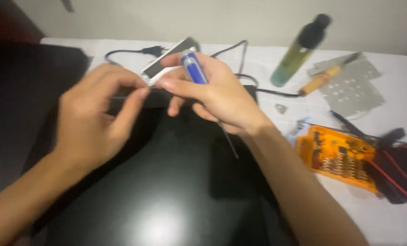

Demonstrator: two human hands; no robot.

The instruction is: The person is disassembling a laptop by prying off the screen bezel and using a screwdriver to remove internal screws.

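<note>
Right hand (212, 89) closed around the screwdriver (194, 67); left hand (96, 114) pinches the glossy black panel (167, 182) edge. Likely fragile; support edges.

A white table (394, 73) bears a black panel (167, 182), orange bit case (338, 157), green bottle (299, 50).

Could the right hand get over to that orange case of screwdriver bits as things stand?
Probably yes: the orange case of bits lies uncovered beside the right hand, but that hand already holds a blue-handled screwdriver.
</note>
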